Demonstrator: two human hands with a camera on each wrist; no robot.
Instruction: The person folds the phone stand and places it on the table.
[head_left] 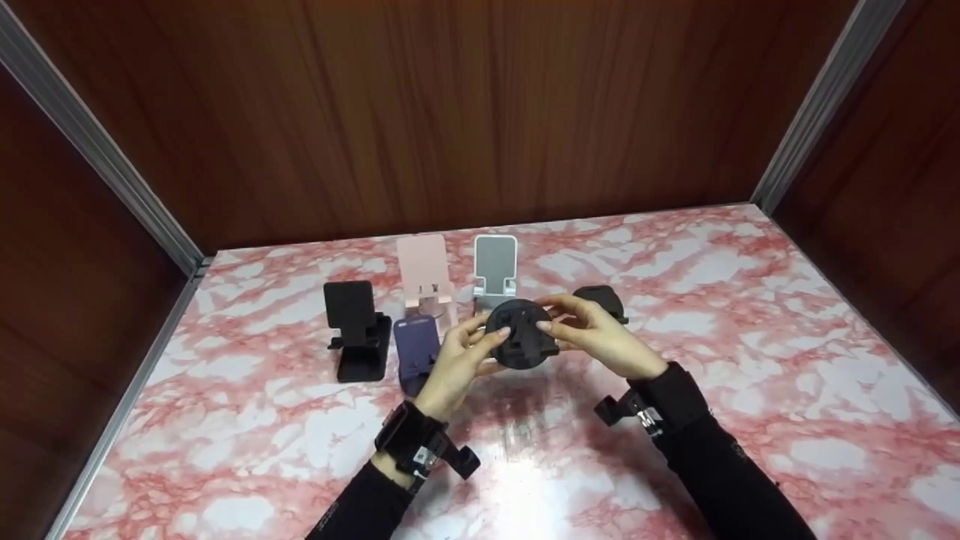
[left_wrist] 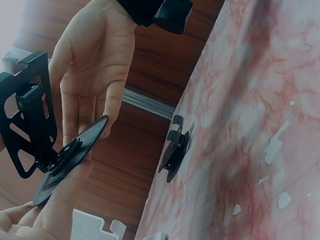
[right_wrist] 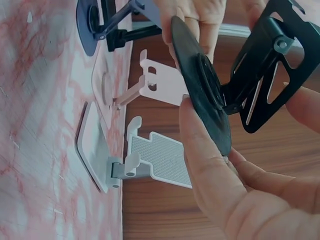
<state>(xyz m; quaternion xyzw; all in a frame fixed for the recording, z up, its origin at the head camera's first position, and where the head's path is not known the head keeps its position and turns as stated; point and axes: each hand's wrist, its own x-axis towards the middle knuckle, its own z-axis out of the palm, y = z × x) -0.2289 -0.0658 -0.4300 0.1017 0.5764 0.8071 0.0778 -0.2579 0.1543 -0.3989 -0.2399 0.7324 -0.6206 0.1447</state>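
Black throughout, a folding stand (head_left: 523,341) is held raised over the marbled table (head_left: 247,420), its round base turned toward the head view. The base's rim is pinched between thumb and fingertips by both the left hand (head_left: 457,360) and the right hand (head_left: 607,341). The slotted plate (right_wrist: 304,67) is already angled out from the base, so the handling is judged partway; whether it is being unfolded or folded cannot be told. The stand is not yet set down. Beyond and beside the hands, 5 others are seen: a matte black holder (head_left: 350,311), a pink holder (head_left: 424,262), a purple holder (head_left: 418,346), a white-edged holder (head_left: 496,262) and a dark holder (head_left: 602,302). The space just past the hands is crowded by these, and the dark holder is partly hidden.
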